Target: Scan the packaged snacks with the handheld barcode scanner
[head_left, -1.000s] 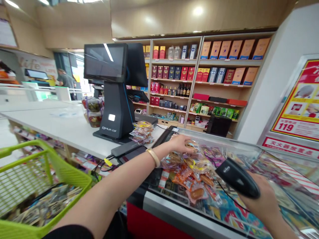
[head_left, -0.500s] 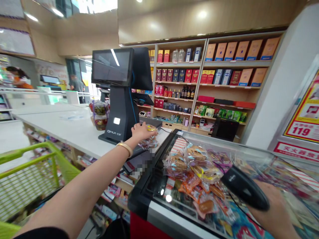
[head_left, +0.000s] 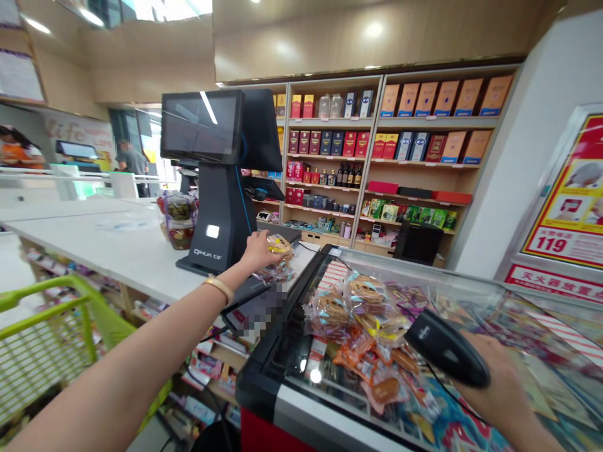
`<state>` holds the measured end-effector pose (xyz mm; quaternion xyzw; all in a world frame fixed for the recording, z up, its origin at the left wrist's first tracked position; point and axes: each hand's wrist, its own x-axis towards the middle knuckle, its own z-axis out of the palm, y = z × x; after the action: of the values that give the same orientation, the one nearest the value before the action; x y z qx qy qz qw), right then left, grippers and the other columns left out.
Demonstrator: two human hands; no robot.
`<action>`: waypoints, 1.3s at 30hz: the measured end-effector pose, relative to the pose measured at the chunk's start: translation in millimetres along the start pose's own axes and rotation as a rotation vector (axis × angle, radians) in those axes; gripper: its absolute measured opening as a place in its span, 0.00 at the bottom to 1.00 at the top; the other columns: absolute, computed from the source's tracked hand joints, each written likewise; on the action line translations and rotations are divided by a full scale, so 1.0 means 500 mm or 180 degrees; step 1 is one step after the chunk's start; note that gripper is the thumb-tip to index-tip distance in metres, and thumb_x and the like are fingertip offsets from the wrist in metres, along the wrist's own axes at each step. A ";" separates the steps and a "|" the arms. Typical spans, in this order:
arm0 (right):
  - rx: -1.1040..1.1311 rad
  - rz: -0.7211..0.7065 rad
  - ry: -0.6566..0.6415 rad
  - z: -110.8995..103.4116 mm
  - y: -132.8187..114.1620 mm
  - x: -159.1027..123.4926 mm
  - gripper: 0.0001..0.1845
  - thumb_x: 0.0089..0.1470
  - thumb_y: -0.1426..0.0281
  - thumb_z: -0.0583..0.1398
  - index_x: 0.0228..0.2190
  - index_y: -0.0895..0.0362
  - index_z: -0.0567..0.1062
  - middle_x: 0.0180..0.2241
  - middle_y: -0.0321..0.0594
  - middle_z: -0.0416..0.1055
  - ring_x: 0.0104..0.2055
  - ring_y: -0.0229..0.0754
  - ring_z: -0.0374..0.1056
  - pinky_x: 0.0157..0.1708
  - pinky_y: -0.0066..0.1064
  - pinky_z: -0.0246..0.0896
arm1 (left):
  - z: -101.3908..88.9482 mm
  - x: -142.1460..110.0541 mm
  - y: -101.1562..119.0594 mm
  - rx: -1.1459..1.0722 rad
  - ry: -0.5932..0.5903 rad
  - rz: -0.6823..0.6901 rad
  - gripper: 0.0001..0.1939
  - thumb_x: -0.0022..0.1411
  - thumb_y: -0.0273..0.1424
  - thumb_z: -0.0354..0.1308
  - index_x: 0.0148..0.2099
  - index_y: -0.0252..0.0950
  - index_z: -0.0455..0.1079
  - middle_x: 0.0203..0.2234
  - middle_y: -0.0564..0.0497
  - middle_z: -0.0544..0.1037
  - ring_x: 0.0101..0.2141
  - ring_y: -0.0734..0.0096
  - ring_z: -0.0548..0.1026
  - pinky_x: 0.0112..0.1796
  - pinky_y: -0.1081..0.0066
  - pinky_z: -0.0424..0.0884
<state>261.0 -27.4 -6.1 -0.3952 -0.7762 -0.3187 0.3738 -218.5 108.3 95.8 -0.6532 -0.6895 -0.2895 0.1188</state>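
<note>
My left hand reaches out over the white counter and is closed on a small snack packet, just above a little pile of packets beside the black checkout terminal. A gold bracelet sits on that wrist. My right hand grips a black barcode scanner, its cord trailing down, over the glass lid of a freezer chest. A heap of wrapped snack packets lies on the glass just left of the scanner.
A green shopping basket stands at the lower left. Shelves of boxed goods and bottles fill the back wall. A jar-like stack of goods sits behind the terminal. A person stands far off at the left. A red poster hangs at right.
My left hand left the heap on the freezer lid with a packet and swung left to the pile by the terminal. The scanner hand stayed almost still.
</note>
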 end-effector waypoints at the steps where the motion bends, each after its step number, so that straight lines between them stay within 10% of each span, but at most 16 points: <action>1: 0.0010 0.0046 -0.0035 -0.002 -0.001 0.001 0.11 0.48 0.65 0.57 0.35 0.51 0.73 0.30 0.41 0.75 0.30 0.48 0.71 0.34 0.40 0.64 | -0.005 -0.005 -0.001 -0.0016 0.0051 0.0100 0.43 0.44 0.41 0.63 0.59 0.28 0.57 0.53 0.34 0.66 0.54 0.47 0.64 0.55 0.58 0.59; 11: 0.0353 0.0421 0.0415 -0.036 -0.055 0.072 0.10 0.47 0.67 0.58 0.34 0.54 0.72 0.30 0.42 0.74 0.31 0.48 0.71 0.32 0.38 0.66 | -0.074 -0.114 0.102 -0.0224 0.1137 0.2107 0.35 0.53 0.33 0.61 0.61 0.37 0.53 0.53 0.38 0.63 0.55 0.50 0.61 0.56 0.52 0.61; 23: 0.0683 0.0778 0.0407 -0.054 -0.110 0.174 0.10 0.48 0.61 0.58 0.26 0.54 0.73 0.24 0.39 0.72 0.27 0.45 0.68 0.30 0.35 0.61 | -0.065 -0.196 0.239 -0.0433 0.1016 0.2935 0.43 0.52 0.28 0.62 0.65 0.41 0.44 0.53 0.39 0.66 0.54 0.49 0.65 0.54 0.51 0.64; 31: 0.0862 0.1075 0.0499 -0.049 -0.094 0.157 0.08 0.46 0.63 0.58 0.27 0.54 0.73 0.25 0.39 0.73 0.27 0.45 0.69 0.29 0.34 0.62 | -0.055 -0.183 0.262 -0.1364 0.0636 0.2231 0.35 0.48 0.32 0.64 0.57 0.38 0.55 0.52 0.41 0.66 0.54 0.53 0.65 0.55 0.54 0.64; 39: 0.0724 0.1289 0.0698 -0.037 -0.057 0.102 0.09 0.44 0.62 0.59 0.27 0.54 0.72 0.20 0.37 0.71 0.21 0.44 0.66 0.22 0.33 0.62 | 0.049 -0.139 0.329 -0.2261 -0.0338 0.1061 0.36 0.42 0.36 0.68 0.53 0.33 0.60 0.48 0.41 0.71 0.48 0.59 0.72 0.50 0.60 0.69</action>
<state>221.9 -36.6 40.3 -0.4611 -0.6670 -0.1890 0.5540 -45.3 60.8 78.6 -0.7707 -0.4361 -0.4526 -0.1051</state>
